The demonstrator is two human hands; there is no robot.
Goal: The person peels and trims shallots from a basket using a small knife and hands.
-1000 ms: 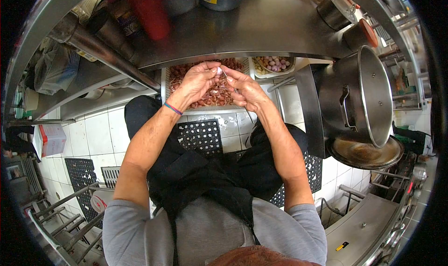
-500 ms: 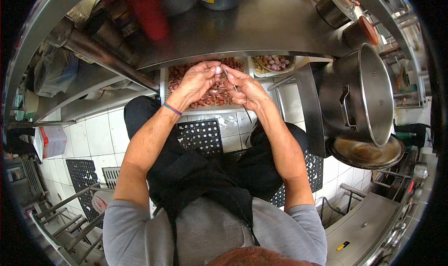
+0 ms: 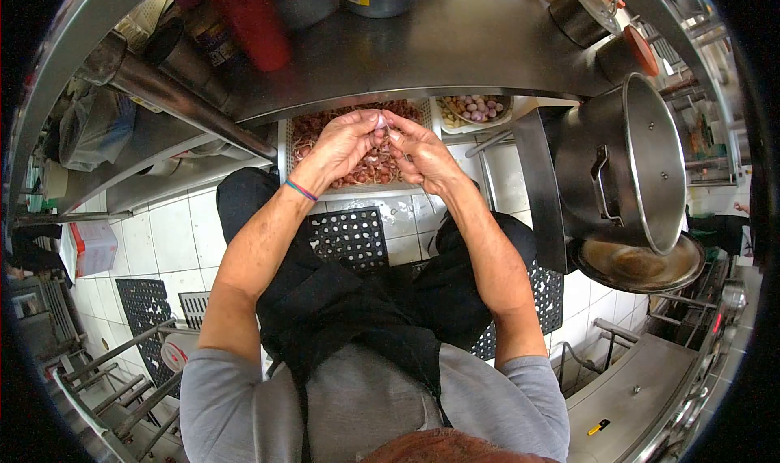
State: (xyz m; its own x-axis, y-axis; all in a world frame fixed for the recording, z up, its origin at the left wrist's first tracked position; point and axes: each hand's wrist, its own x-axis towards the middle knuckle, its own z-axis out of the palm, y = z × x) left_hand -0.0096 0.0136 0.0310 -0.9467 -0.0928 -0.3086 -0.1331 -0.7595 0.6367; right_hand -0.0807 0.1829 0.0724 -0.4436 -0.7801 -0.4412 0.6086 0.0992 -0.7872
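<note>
Shallot (image 3: 380, 123) at tip of left grip (image 3: 340, 144)

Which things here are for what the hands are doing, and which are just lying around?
For the job, it seems:
- small pale bulb in the left hand
- thin tool in the right hand
- crate of reddish bulbs
- probably the purple bulbs

Just around:
- big pot
- red container
- red-and-white box

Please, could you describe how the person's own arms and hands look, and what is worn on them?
The left hand and right hand are bare, without gloves. Short, plain grey sleeves end above the elbows. A thin blue and reddish wristband circles the left wrist; the right wrist shows none.
</note>
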